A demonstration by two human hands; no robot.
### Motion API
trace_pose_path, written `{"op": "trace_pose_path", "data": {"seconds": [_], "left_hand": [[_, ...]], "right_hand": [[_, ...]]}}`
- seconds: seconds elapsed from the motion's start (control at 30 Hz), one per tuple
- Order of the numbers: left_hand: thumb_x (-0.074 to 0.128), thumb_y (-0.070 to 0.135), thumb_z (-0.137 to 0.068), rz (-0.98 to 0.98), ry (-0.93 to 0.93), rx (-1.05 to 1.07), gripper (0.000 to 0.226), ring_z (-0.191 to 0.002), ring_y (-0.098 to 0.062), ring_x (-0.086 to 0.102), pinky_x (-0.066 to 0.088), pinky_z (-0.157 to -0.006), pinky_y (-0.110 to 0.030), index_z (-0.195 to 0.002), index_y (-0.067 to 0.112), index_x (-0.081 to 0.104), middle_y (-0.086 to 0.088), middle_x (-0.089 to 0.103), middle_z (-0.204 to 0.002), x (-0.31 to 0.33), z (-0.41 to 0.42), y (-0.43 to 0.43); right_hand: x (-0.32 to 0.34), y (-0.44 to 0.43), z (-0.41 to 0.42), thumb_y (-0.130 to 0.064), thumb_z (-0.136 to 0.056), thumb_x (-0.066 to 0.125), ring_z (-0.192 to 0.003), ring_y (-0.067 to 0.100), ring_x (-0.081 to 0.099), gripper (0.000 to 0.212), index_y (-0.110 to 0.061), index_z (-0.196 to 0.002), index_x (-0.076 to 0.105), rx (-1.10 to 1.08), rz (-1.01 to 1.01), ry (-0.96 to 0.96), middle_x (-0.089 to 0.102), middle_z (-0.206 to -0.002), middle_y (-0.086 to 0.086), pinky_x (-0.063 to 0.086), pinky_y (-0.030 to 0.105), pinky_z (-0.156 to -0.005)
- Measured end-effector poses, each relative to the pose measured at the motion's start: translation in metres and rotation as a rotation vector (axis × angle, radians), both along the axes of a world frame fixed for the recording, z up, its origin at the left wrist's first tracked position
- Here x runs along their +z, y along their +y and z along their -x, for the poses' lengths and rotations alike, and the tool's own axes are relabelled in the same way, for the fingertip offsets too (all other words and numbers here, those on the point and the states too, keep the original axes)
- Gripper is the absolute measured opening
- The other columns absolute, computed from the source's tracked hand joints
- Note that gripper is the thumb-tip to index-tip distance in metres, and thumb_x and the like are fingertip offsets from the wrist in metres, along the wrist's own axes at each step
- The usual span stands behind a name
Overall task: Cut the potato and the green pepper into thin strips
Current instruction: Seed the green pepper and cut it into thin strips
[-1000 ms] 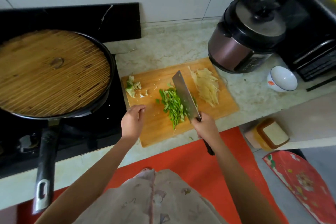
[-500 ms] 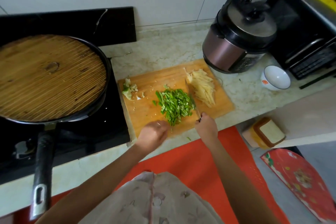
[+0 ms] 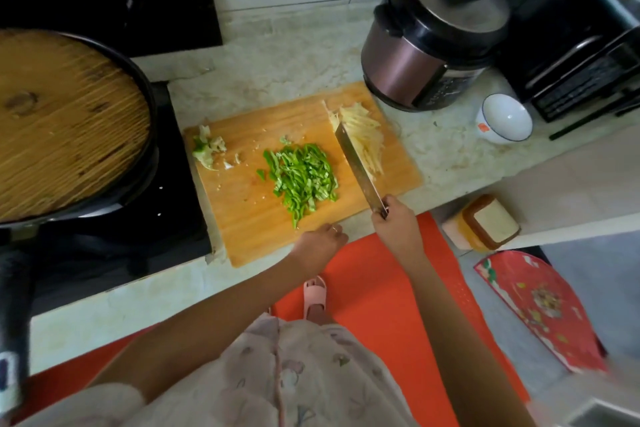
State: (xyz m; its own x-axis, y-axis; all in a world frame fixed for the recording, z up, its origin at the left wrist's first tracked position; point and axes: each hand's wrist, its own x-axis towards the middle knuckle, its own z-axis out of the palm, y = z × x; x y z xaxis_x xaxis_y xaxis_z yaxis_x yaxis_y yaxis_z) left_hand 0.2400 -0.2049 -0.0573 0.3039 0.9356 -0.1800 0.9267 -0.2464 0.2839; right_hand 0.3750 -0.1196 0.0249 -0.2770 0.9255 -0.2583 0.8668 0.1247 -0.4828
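- The right hand [image 3: 396,224] wraps its fingers [image 3: 388,206] tight round the handle of the cleaver [image 3: 358,166]. The blade stands between the two piles, its far tip against the potato strips [image 3: 367,140].
- The left hand [image 3: 320,243] rests at the near edge of the cutting board [image 3: 249,215], its fingers [image 3: 335,231] loosely bent, with nothing seen in them.
- Both vegetables look cut already. The green pepper strips [image 3: 301,177] lie mid-board and the potato lies toward the far right corner.
- The potato pile sits close to the board's right edge, so a sideways sweep of the blade could push strips off onto the surface [image 3: 277,55].
- The left fingers lie near the blade's heel, so a chop started without tucking them could nick them.
- The board's near edge runs close to the front edge of the surface. Hard pressure there might slide it.
- There is open room on the bare board left of the pepper, up to the pepper scraps [image 3: 207,149]. The pan [image 3: 69,121] crowds the left and the rice cooker [image 3: 433,45] the far right.
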Motion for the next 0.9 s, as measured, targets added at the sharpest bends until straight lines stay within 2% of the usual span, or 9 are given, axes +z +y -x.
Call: {"op": "trace_pose_path", "data": {"seconds": [0.03,0.07,0.17,0.2,0.3,0.4,0.53,0.7,0.9], "left_hand": [[0.056,-0.009,-0.082,0.044,0.031,0.042,0.032,-0.098,-0.034,0.061,0.041,-0.055,-0.034,-0.112,0.002,0.06,-0.017,0.058,-0.113,-0.007,-0.001,-0.001],[0.049,-0.011,-0.084,0.069,0.006,0.102,0.03,-0.096,-0.035,0.061,0.04,-0.056,-0.035,-0.11,0.001,0.058,-0.018,0.057,-0.111,-0.011,-0.002,-0.002],[0.061,-0.007,-0.066,0.003,-0.269,0.282,0.016,-0.065,-0.031,0.065,0.042,-0.044,-0.029,-0.077,0.005,0.06,-0.013,0.063,-0.079,-0.006,-0.004,-0.006],[0.063,-0.001,-0.064,-0.112,-0.323,0.351,0.015,-0.059,-0.026,0.063,0.041,-0.042,-0.024,-0.073,0.01,0.059,-0.007,0.063,-0.074,-0.005,-0.001,-0.007],[0.061,0.011,-0.076,-0.317,-0.386,0.671,0.008,-0.064,-0.021,0.064,0.046,-0.044,-0.027,-0.08,0.016,0.067,0.0,0.066,-0.082,0.017,0.015,0.007],[0.069,0.0,-0.079,-0.413,-0.32,0.889,0.014,-0.069,-0.026,0.065,0.046,-0.047,-0.028,-0.085,0.013,0.072,-0.003,0.068,-0.09,0.032,0.033,0.024],[0.064,-0.004,-0.083,-0.41,-0.287,1.066,0.019,-0.073,-0.027,0.064,0.043,-0.051,-0.027,-0.087,0.012,0.073,-0.003,0.067,-0.095,0.037,0.052,0.035],[0.062,0.0,-0.086,-0.286,-0.311,1.174,0.02,-0.086,-0.026,0.067,0.046,-0.061,-0.028,-0.092,0.014,0.075,-0.002,0.072,-0.101,0.03,0.058,0.036],[0.058,-0.006,-0.083,-0.376,-0.339,1.135,0.026,-0.091,-0.031,0.063,0.048,-0.063,-0.031,-0.098,0.01,0.072,-0.01,0.069,-0.105,0.029,0.062,0.051]], "right_hand": [[0.0,0.002,-0.002,-0.01,-0.088,0.053,-0.059,0.025,0.046,0.009,-0.008,-0.081,0.048,0.007,-0.004,0.012,0.042,-0.057,-0.003,0.024,0.033,-0.053],[-0.001,0.006,-0.004,-0.011,-0.088,0.053,-0.055,0.022,0.045,0.01,-0.008,-0.081,0.048,0.006,-0.005,0.027,0.042,-0.057,-0.003,0.024,0.034,-0.05],[-0.006,0.017,-0.013,-0.012,-0.088,0.053,-0.056,0.024,0.049,0.01,-0.006,-0.081,0.049,0.02,0.051,0.092,0.047,-0.061,0.002,0.034,0.035,-0.051],[-0.009,0.02,-0.014,-0.013,-0.088,0.052,-0.058,0.028,0.052,0.01,-0.006,-0.081,0.05,0.013,0.083,0.108,0.049,-0.062,0.003,0.04,0.037,-0.053],[-0.013,0.034,-0.009,-0.014,-0.088,0.053,-0.065,0.035,0.057,0.011,-0.007,-0.08,0.05,0.048,0.15,0.119,0.052,-0.065,0.006,0.048,0.044,-0.056],[-0.013,0.044,-0.001,-0.015,-0.088,0.056,-0.078,0.034,0.06,0.011,-0.009,-0.083,0.049,0.094,0.169,0.096,0.061,-0.078,0.014,0.036,0.032,-0.057],[-0.012,0.053,0.01,-0.02,-0.093,0.052,-0.084,0.034,0.062,0.013,-0.01,-0.091,0.044,0.188,0.208,0.046,0.063,-0.087,0.015,0.034,0.03,-0.058],[-0.014,0.056,0.011,-0.017,-0.092,0.051,-0.081,0.035,0.061,0.014,-0.012,-0.088,0.039,0.291,0.192,0.024,0.052,-0.075,0.006,0.032,0.031,-0.057],[-0.012,0.064,0.012,-0.016,-0.091,0.052,-0.079,0.032,0.06,0.013,-0.012,-0.089,0.041,0.34,0.243,0.027,0.053,-0.076,0.004,0.033,0.03,-0.057]]}}
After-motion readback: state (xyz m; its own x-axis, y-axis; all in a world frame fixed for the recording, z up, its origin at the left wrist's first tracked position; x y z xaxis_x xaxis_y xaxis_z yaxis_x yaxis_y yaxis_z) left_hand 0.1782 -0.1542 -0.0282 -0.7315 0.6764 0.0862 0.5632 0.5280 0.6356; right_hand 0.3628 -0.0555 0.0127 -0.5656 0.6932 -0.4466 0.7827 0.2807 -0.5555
